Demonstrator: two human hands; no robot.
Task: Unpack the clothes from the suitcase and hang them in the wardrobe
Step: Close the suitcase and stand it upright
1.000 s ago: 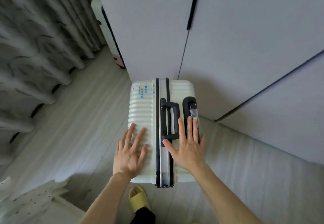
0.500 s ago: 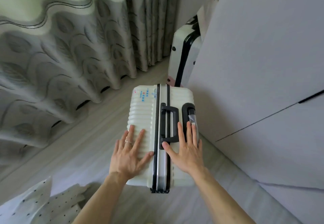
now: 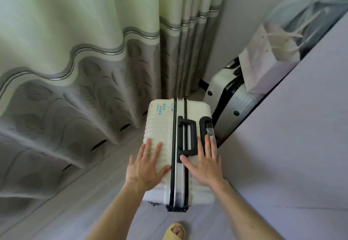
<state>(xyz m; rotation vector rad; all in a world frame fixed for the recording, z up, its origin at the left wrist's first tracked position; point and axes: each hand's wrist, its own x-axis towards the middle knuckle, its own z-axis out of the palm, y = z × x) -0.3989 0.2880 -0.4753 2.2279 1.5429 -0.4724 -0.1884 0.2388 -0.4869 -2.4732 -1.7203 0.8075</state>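
While the suitcase [image 3: 178,145] stands closed, nothing is unpacked; left hand [image 3: 146,166] and right hand [image 3: 204,162] rest flat-fingered on it, gripping nothing.

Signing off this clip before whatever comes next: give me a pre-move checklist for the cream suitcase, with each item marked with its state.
1. Both hands on the cream suitcase: ok; left hand and right hand lie flat on its top.
2. Firm grip: not ok; fingers are straight, carry handle unheld.
3. Shell halves closed: ok; no gap shows along the black seam.
4. Latches released: cannot tell.
5. Room toward the curtain: probably ok; bare floor shows there.
6. Room behind: not ok; second suitcase stands close.
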